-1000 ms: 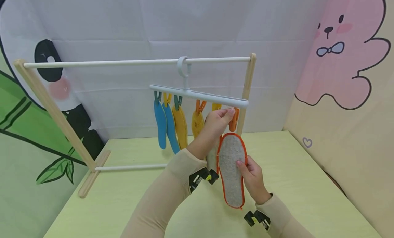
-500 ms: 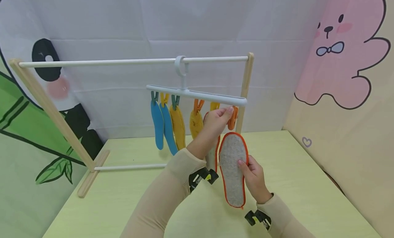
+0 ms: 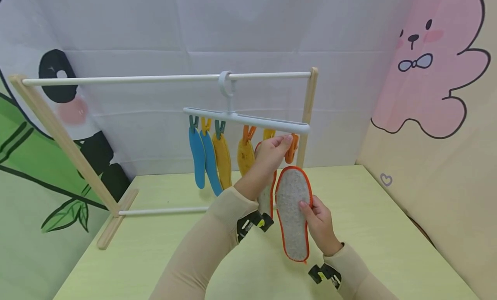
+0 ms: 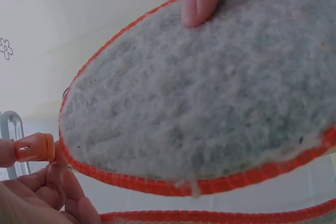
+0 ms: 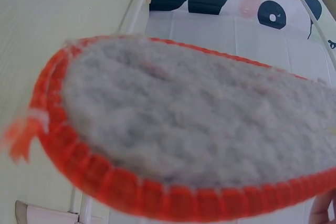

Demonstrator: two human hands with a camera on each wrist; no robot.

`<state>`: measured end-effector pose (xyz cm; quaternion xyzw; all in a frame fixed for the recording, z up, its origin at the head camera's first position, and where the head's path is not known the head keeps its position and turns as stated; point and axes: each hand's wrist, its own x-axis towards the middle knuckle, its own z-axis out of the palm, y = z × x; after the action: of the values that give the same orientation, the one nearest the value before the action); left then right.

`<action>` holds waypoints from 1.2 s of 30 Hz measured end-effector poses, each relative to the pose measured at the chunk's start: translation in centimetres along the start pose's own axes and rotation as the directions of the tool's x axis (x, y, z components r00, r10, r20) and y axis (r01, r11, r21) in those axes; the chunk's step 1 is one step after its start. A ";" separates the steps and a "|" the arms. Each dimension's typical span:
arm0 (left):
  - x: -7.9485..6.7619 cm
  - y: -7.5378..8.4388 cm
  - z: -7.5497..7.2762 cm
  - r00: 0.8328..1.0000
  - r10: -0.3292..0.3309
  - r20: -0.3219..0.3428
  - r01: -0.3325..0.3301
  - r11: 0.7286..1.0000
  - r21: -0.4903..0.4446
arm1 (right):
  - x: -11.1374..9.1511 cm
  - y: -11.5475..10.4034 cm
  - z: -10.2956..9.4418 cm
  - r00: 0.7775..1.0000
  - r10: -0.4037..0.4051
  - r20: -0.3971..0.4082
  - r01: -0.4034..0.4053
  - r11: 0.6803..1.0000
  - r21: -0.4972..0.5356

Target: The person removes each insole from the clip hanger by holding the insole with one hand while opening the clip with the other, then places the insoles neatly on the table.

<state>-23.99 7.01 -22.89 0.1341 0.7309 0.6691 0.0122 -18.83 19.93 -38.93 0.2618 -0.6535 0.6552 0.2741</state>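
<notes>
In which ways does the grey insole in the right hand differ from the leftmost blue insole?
The grey insole is orange-edged; the blue insole shows no orange. The right hand holds the grey insole, while a green clip holds the blue insole. The grey insole faces the head camera; the blue insole is turned partly edge-on. Both are long with rounded ends.

Soft, even light covers the table (image 3: 388, 231) before me to its far edge; my right wrist view blurs the orange tassel (image 5: 23, 135) of the grey insole (image 5: 194, 119).
</notes>
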 end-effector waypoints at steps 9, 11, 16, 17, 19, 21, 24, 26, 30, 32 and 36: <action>0.0 -0.1 -0.1 1.000 0.002 0.009 -0.002 0.999 -0.033 | 0.3 0.2 -0.2 0.996 0.076 -0.035 -0.074 0.995 0.061; 0.0 -0.2 -0.1 1.000 0.008 0.006 -0.008 0.999 -0.033 | 0.2 0.2 -0.3 0.997 0.079 -0.026 -0.077 0.995 0.064; 0.0 -0.1 -0.2 1.000 0.007 0.006 -0.007 0.999 -0.045 | 0.1 0.4 -0.5 0.994 0.104 -0.024 -0.102 0.993 0.054; -0.1 -0.2 -0.2 1.000 0.006 0.007 -0.006 0.999 -0.048 | 0.0 0.5 -0.5 0.993 0.111 -0.026 -0.110 0.993 0.052; -0.1 -0.2 -0.2 1.000 0.005 0.009 -0.005 0.999 -0.048 | 0.0 0.6 -0.6 0.991 0.131 -0.033 -0.129 0.991 0.045; -0.1 -0.3 -0.3 1.000 0.007 0.011 -0.006 0.999 -0.046 | 0.0 0.7 -0.6 0.989 0.146 -0.037 -0.144 0.989 0.042; -0.1 -0.4 -0.4 1.000 0.005 0.015 -0.004 0.999 -0.043 | 0.0 0.8 -0.8 0.985 0.165 -0.040 -0.164 0.986 0.044; 0.0 -0.4 -0.4 1.000 0.003 0.017 -0.002 0.999 -0.043 | 0.0 0.8 -0.9 0.983 0.177 -0.041 -0.175 0.984 0.040; 0.0 -0.4 -0.4 1.000 0.001 0.015 -0.001 0.999 -0.046 | 0.0 0.8 -1.1 0.975 0.215 -0.052 -0.214 0.977 0.022; 0.1 -0.4 -0.4 1.000 0.008 0.013 -0.007 0.999 -0.049 | 0.1 0.8 -1.2 0.969 0.240 -0.059 -0.239 0.971 0.012; 0.0 -0.5 -0.4 1.000 0.021 0.011 -0.021 0.998 -0.058 | 0.1 0.8 -1.3 0.955 0.288 -0.072 -0.288 0.957 0.006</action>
<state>-24.17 6.62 -23.32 0.1453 0.7097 0.6892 0.0133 -19.43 21.22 -39.41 0.1394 -0.6760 0.6955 0.1995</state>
